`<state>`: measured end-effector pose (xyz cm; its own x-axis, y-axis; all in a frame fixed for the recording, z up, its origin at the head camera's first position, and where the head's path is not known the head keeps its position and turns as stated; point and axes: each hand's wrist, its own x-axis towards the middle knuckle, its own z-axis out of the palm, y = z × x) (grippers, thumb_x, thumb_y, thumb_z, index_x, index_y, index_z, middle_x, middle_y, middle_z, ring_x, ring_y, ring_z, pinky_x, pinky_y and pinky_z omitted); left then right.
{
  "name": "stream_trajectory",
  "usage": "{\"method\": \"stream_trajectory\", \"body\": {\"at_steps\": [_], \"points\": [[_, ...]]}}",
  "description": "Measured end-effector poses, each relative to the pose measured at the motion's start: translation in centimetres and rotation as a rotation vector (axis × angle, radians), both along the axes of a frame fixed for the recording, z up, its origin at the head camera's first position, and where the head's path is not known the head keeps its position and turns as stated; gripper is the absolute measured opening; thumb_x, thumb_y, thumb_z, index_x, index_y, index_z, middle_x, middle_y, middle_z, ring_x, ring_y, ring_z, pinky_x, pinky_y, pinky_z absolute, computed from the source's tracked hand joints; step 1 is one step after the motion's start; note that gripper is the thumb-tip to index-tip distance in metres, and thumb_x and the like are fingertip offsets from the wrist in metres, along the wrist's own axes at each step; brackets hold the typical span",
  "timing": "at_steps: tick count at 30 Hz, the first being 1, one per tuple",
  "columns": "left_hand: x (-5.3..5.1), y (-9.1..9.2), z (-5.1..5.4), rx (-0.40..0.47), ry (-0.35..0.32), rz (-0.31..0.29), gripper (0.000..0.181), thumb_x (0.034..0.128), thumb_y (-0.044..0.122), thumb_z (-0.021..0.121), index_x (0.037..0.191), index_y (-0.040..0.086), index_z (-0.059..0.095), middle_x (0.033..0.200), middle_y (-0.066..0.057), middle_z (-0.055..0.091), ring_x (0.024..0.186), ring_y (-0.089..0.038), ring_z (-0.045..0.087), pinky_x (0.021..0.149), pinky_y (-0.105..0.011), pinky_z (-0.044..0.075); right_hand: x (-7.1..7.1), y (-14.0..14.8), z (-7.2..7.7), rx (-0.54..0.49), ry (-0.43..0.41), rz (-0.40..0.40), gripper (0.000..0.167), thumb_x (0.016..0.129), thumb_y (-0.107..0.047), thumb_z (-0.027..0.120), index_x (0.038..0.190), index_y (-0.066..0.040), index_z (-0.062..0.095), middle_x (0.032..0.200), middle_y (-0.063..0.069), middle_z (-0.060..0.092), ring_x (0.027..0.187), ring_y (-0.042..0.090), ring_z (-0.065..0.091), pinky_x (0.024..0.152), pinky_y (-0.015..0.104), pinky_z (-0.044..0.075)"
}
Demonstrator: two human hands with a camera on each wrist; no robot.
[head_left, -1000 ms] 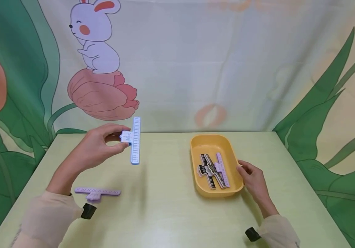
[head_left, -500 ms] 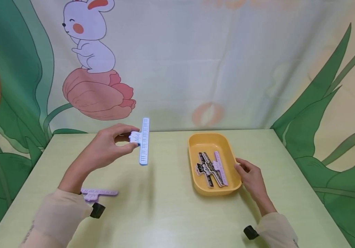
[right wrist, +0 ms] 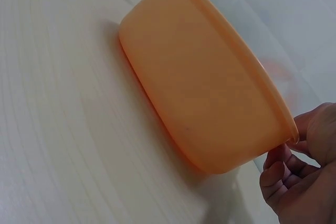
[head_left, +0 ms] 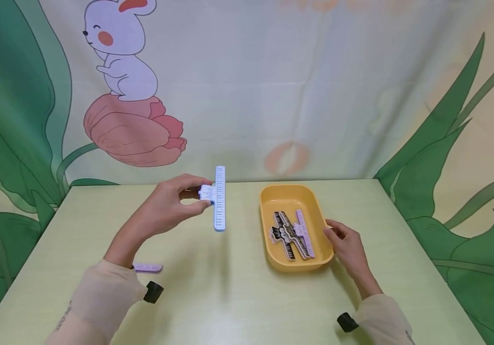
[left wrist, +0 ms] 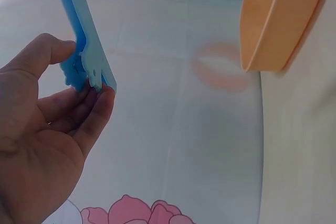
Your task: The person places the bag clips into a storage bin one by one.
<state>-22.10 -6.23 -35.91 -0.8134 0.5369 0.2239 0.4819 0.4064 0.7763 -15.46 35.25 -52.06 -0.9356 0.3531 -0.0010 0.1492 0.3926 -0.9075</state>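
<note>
A light blue T-shaped clip with a piano-key print is pinched by its handle between the thumb and fingers of my left hand, held up off the table. The left wrist view shows the clip from its edge. My right hand grips the right rim of a yellow plastic tray; in the right wrist view the thumb and fingers hold the tray at its rim. Inside it lie black clips and a lilac clip, partly overlapping.
Another lilac clip lies on the pale table at the left, mostly hidden behind my left wrist. A curtain printed with a rabbit and plants hangs along the table's back edge.
My left hand has carried the blue clip to the right, closer to the tray. Its forearm now covers more of the lilac clip on the table. The right hand stays on the tray.
</note>
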Motion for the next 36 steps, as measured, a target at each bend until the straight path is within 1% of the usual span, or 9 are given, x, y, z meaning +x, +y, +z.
{"method": "stream_trajectory", "body": {"at_steps": [3, 7, 10, 13, 17, 22, 29, 36], "points": [[-0.1, 0.6, -0.2, 0.023, -0.004, -0.017, 0.042, 0.0935, 0.007, 0.073, 0.134, 0.0, 0.065, 0.127, -0.011, 0.063, 0.11, -0.026, 0.066, 0.098, -0.038, 0.055, -0.1, 0.0, 0.0, -0.003, -0.003, 0.002, 0.042, 0.106, -0.02, 0.061, 0.143, 0.0, 0.059, 0.105, 0.014, 0.059, 0.088, 0.021, 0.052, 0.063, 0.02, 0.048], [-0.3, 1.5, -0.4, 0.037, -0.003, -0.034, 0.041, 0.0933, 0.006, 0.073, 0.133, 0.0, 0.065, 0.125, -0.012, 0.064, 0.109, -0.026, 0.066, 0.099, -0.043, 0.055, -0.1, 0.0, 0.0, 0.002, -0.007, 0.004, 0.043, 0.106, -0.021, 0.061, 0.143, 0.001, 0.058, 0.105, 0.014, 0.059, 0.088, 0.021, 0.052, 0.062, 0.02, 0.048], [-0.3, 2.1, -0.4, 0.038, -0.004, -0.039, 0.042, 0.0933, 0.007, 0.074, 0.133, 0.0, 0.065, 0.125, -0.012, 0.064, 0.109, -0.026, 0.067, 0.099, -0.044, 0.055, 0.0, 0.0, 0.0, 0.005, -0.004, 0.004, 0.043, 0.106, -0.02, 0.061, 0.143, 0.001, 0.058, 0.106, 0.014, 0.059, 0.088, 0.021, 0.052, 0.062, 0.02, 0.048], [-0.3, 2.8, -0.4, 0.048, -0.005, -0.046, 0.042, 0.0932, 0.008, 0.075, 0.133, 0.0, 0.065, 0.124, -0.012, 0.065, 0.109, -0.026, 0.067, 0.098, -0.041, 0.055, -0.1, 0.0, 0.0, 0.004, -0.002, 0.004, 0.043, 0.106, -0.02, 0.061, 0.143, 0.001, 0.058, 0.106, 0.014, 0.059, 0.087, 0.021, 0.052, 0.062, 0.02, 0.048], [-0.3, 3.7, -0.5, 0.064, -0.022, -0.067, 0.041, 0.093, 0.008, 0.076, 0.133, 0.001, 0.066, 0.123, -0.01, 0.065, 0.109, -0.025, 0.067, 0.097, -0.037, 0.056, -0.2, 0.0, 0.0, 0.0, -0.006, -0.001, 0.043, 0.106, -0.02, 0.061, 0.143, 0.001, 0.058, 0.103, 0.013, 0.058, 0.087, 0.02, 0.052, 0.062, 0.02, 0.047], [-0.2, 4.8, -0.6, 0.062, -0.046, -0.085, 0.042, 0.0931, 0.012, 0.076, 0.133, 0.003, 0.067, 0.124, -0.008, 0.065, 0.109, -0.023, 0.067, 0.096, -0.036, 0.056, -0.3, 0.1, -0.1, -0.003, -0.011, -0.006, 0.042, 0.106, -0.02, 0.061, 0.143, 0.0, 0.058, 0.102, 0.012, 0.057, 0.088, 0.021, 0.051, 0.062, 0.02, 0.047], [-0.1, 6.1, -0.6, 0.063, -0.058, -0.103, 0.043, 0.0933, 0.014, 0.077, 0.134, 0.003, 0.067, 0.123, -0.008, 0.065, 0.11, -0.023, 0.067, 0.097, -0.035, 0.056, -0.2, 0.1, -0.1, 0.005, -0.013, -0.006, 0.043, 0.106, -0.02, 0.061, 0.144, 0.0, 0.058, 0.101, 0.012, 0.057, 0.088, 0.02, 0.05, 0.061, 0.02, 0.045], [-0.2, 7.2, -0.7, 0.099, -0.055, -0.138, 0.038, 0.0924, 0.01, 0.077, 0.129, 0.002, 0.069, 0.122, -0.008, 0.065, 0.108, -0.023, 0.068, 0.097, -0.033, 0.056, -0.1, 0.1, -0.2, 0.021, 0.034, -0.01, 0.04, 0.105, -0.018, 0.062, 0.139, 0.002, 0.061, 0.099, 0.012, 0.059, 0.082, 0.017, 0.05, 0.059, 0.019, 0.044]]}}
